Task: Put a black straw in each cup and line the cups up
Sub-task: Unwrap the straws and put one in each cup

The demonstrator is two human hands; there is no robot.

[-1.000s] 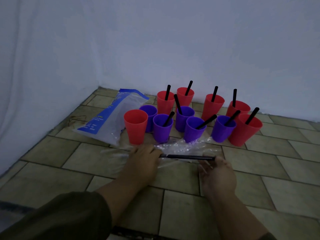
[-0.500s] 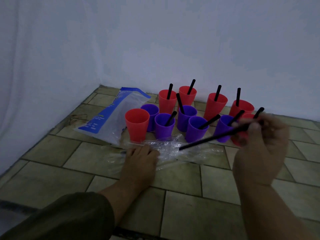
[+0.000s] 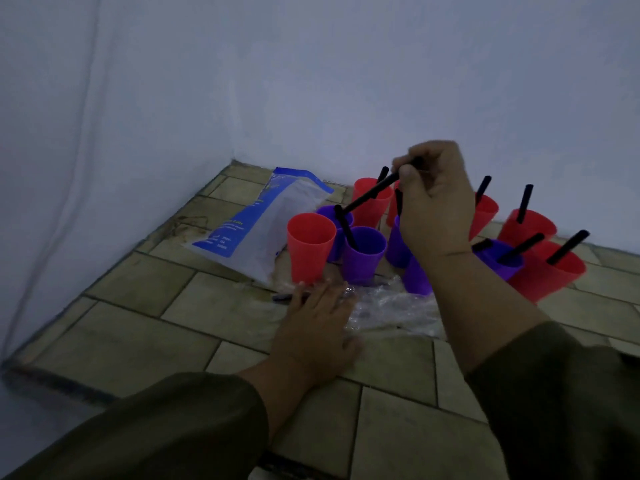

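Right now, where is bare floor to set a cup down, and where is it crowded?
Free: tiles between bag, white sheet and left hand; tiles bordered by left hand, plastic wrap and right sleeve. Crowded: the cups by the wall.

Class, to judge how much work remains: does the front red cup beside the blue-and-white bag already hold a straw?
No, no straw rises from the mouth of the front red cup beside the bag.
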